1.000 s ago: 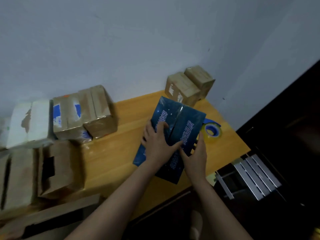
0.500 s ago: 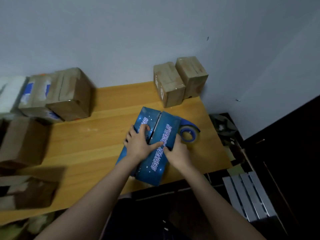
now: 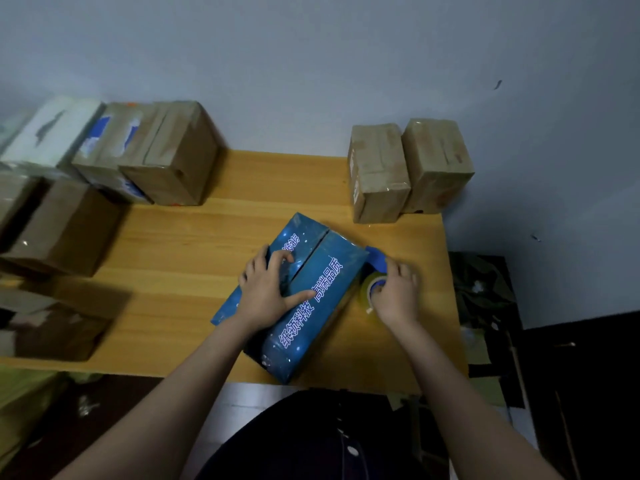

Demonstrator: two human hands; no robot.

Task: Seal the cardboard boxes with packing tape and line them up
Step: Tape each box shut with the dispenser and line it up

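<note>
A blue box (image 3: 311,306) with white lettering lies slanted on the wooden table (image 3: 194,271), its two top flaps meeting along a centre seam. My left hand (image 3: 268,289) presses flat on those flaps, fingers spread, thumb across the seam. Just right of the box sits a tape roll (image 3: 372,289) in a blue dispenser. My right hand (image 3: 398,294) curls over the roll and grips it. Two taped brown boxes (image 3: 408,168) stand side by side at the table's back right corner.
Several more cardboard boxes (image 3: 145,154) crowd the table's left side, some taped, one white (image 3: 48,133). The wall runs close behind the table. Right of the table edge lie dark bags (image 3: 485,289) on the floor.
My right hand left the box's flaps and went right onto the tape roll. My left hand stays pressing on the box. The camera view has tilted and shifted.
</note>
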